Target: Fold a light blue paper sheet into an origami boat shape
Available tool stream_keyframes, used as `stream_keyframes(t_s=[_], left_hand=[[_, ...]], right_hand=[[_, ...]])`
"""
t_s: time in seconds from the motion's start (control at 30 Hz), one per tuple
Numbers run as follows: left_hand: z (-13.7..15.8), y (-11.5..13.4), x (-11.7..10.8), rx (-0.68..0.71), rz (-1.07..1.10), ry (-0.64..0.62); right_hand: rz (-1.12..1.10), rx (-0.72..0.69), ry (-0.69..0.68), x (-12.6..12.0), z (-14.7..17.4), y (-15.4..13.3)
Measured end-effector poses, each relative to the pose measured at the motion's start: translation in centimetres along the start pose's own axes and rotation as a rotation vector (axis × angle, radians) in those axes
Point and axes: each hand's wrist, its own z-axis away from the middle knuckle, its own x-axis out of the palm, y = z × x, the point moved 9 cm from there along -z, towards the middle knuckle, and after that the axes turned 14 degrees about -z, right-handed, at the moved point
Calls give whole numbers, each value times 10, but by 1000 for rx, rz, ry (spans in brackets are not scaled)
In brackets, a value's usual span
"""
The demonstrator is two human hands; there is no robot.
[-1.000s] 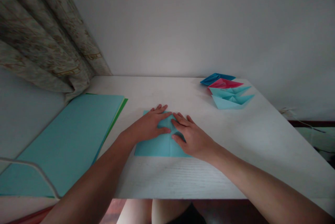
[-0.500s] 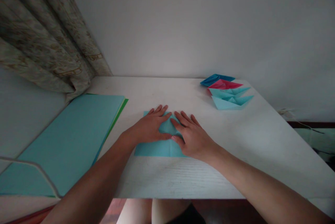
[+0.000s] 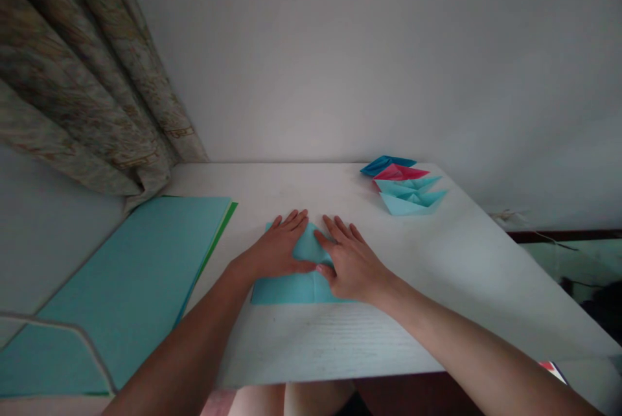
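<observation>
A light blue sheet of folded paper point(image 3: 284, 290) lies flat on the white table in front of me, with a vertical crease near its middle. My left hand point(image 3: 276, 253) rests palm down on its left part, fingers stretched out. Over the right part my right hand point(image 3: 354, 264) lies flat too, its fingers apart. Both thumbs meet or nearly meet near the crease. Between the hands the paper's upper edge rises to a sloped point; the hands hide much of its sides, so I cannot tell how both upper corners lie.
Several folded paper boats, dark blue point(image 3: 383, 165), red point(image 3: 401, 173) and light blue point(image 3: 413, 204), stand at the back right. A stack of large coloured sheets point(image 3: 131, 280) lies at the left, crossed by a pale cable point(image 3: 72, 326). A patterned curtain point(image 3: 97, 79) hangs behind it.
My view has shifted, so the table and boats appear lower. The left index finger has drawn back left from the paper's top point. The right hand keeps nearly the same place on the paper.
</observation>
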Motion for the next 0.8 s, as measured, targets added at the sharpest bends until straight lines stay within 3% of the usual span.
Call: stream_keyframes(t_s=[0.33,0.8], left_hand=[[1,4,-2,-33,-43,-27],[-1,6,-2,-29,-18,-31]], right_hand=[[-50,40,-64,2,-2,6],[7,2,35,-1,-10,3]])
